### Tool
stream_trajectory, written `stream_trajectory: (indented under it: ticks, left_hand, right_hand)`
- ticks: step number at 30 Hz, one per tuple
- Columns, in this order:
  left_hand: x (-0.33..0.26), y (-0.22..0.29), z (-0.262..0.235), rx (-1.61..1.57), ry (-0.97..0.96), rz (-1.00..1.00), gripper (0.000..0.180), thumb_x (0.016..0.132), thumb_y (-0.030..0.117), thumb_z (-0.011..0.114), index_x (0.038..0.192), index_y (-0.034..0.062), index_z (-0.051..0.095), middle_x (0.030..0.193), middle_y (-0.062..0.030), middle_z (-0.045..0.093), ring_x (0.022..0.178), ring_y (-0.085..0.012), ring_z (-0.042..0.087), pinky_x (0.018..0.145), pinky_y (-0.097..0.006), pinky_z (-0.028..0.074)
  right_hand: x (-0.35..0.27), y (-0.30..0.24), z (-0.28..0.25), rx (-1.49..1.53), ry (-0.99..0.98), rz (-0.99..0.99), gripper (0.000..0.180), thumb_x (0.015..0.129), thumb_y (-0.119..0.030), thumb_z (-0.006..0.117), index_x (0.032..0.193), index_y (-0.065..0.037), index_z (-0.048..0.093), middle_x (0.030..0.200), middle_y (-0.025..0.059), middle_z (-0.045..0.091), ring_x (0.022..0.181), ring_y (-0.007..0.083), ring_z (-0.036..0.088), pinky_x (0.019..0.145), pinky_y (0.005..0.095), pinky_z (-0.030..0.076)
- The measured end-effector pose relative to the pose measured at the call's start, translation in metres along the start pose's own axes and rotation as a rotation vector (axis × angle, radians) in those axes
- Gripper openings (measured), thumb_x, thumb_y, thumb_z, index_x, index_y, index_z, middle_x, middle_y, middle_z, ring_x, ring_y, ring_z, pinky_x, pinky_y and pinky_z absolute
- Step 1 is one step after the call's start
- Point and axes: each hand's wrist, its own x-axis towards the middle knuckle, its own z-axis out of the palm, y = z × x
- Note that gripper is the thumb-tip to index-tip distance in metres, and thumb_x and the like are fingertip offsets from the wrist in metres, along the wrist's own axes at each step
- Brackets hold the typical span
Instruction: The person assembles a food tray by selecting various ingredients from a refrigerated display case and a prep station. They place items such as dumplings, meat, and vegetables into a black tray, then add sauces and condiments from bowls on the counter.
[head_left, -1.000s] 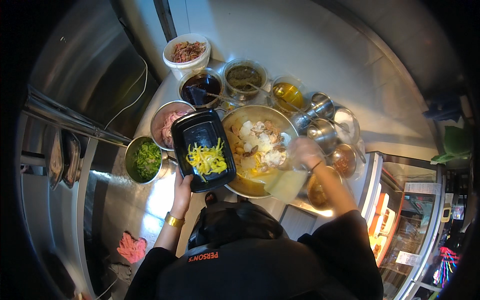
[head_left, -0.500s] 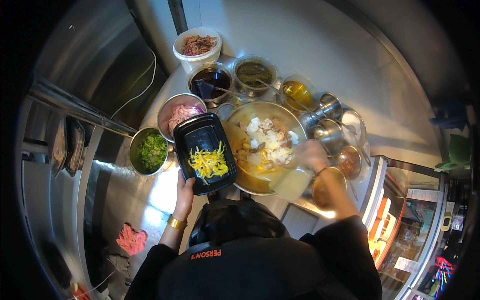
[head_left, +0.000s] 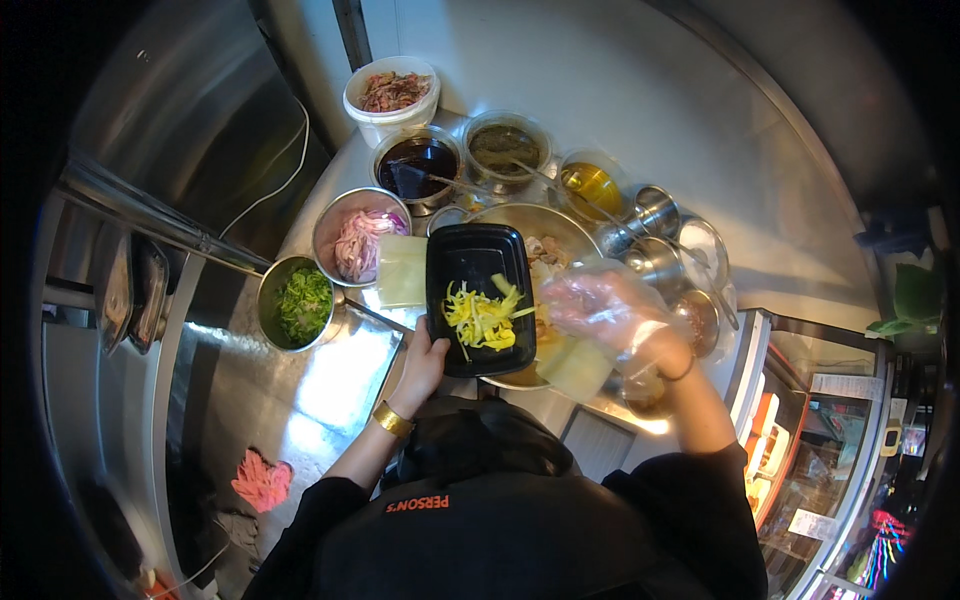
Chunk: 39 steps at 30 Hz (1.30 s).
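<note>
My left hand [head_left: 425, 365] grips the lower left edge of a black plastic tray [head_left: 478, 245], tilted over the near-left part of a large metal bowl [head_left: 567, 222]. Yellow shredded strips [head_left: 487, 318] lie in the tray, one reaching past its right rim. A clear plastic glove covers my right hand [head_left: 605, 310], which hovers over the bowl just right of the tray. Its fingers point left; glare and blur hide whether they pinch anything. Pale chunks in yellowish liquid show in the bowl, partly hidden by tray and hand.
Left of the tray stand metal pots of sliced onion [head_left: 365, 240] and chopped greens [head_left: 304, 305]. Behind are a white bucket of meat [head_left: 394, 92], dark sauce [head_left: 415, 165], a greenish mixture [head_left: 504, 148] and yellow oil [head_left: 592, 188]. Several metal containers [head_left: 655, 262] flank the bowl's right side.
My left hand has brought the tray rightward over the bowl's edge. My right hand has moved left and up from the bowl's right side toward the tray.
</note>
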Motion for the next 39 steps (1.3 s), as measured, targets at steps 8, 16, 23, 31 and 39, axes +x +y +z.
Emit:
stream_trajectory:
  ticks: [8, 16, 23, 31, 39]
  left_hand:
    - [-0.013, 0.012, -0.045, -0.223, 0.133, -0.074, 0.052, 0.08, 0.004, 0.04, 0.129, -0.003, 0.023, 0.12, -0.0139, 0.041, 0.109, -0.0193, 0.04, 0.093, -0.027, 0.031]
    - [-0.037, 0.0, -0.054, -0.191, 0.186, -0.103, 0.047, 0.079, 0.005, 0.04, 0.124, -0.0017, 0.029, 0.114, -0.0116, 0.044, 0.104, -0.0184, 0.042, 0.091, -0.028, 0.033]
    - [-0.04, 0.007, -0.05, -0.192, 0.2, -0.106, 0.042, 0.08, 0.004, 0.039, 0.121, -0.0012, 0.032, 0.111, -0.0113, 0.046, 0.101, -0.0175, 0.043, 0.088, -0.028, 0.034]
    - [-0.035, -0.006, -0.052, -0.198, 0.175, -0.095, 0.045, 0.081, 0.005, 0.039, 0.124, -0.0035, 0.029, 0.114, -0.0131, 0.044, 0.103, -0.0182, 0.042, 0.09, -0.028, 0.034]
    - [-0.035, 0.001, -0.045, -0.188, 0.131, -0.101, 0.049, 0.08, 0.004, 0.042, 0.126, -0.0027, 0.026, 0.116, -0.0143, 0.042, 0.106, -0.0197, 0.041, 0.091, -0.028, 0.033]
  right_hand:
    - [0.027, 0.146, 0.104, -0.534, 0.038, 0.061, 0.02, 0.078, -0.023, 0.052, 0.075, -0.006, 0.062, 0.075, 0.0109, 0.061, 0.066, 0.0195, 0.059, 0.061, 0.0307, 0.048]
    - [0.037, 0.22, 0.216, -0.318, 0.159, 0.054, 0.022, 0.081, -0.02, 0.042, 0.073, -0.006, 0.057, 0.075, 0.0102, 0.06, 0.064, 0.0231, 0.058, 0.055, 0.0322, 0.047]
    - [0.029, 0.196, 0.192, -0.259, 0.266, 0.094, 0.028, 0.081, -0.028, 0.043, 0.07, -0.008, 0.059, 0.071, 0.0128, 0.058, 0.063, 0.0266, 0.057, 0.056, 0.0361, 0.047]
    - [-0.001, 0.168, 0.172, -0.495, 0.108, 0.016, 0.028, 0.074, -0.028, 0.05, 0.063, -0.005, 0.059, 0.059, 0.0143, 0.056, 0.054, 0.0264, 0.055, 0.048, 0.0387, 0.043]
    - [0.01, 0.208, 0.259, -1.391, 0.391, -0.041, 0.036, 0.07, -0.036, 0.059, 0.054, -0.004, 0.055, 0.052, 0.0105, 0.054, 0.044, 0.024, 0.053, 0.041, 0.0398, 0.042]
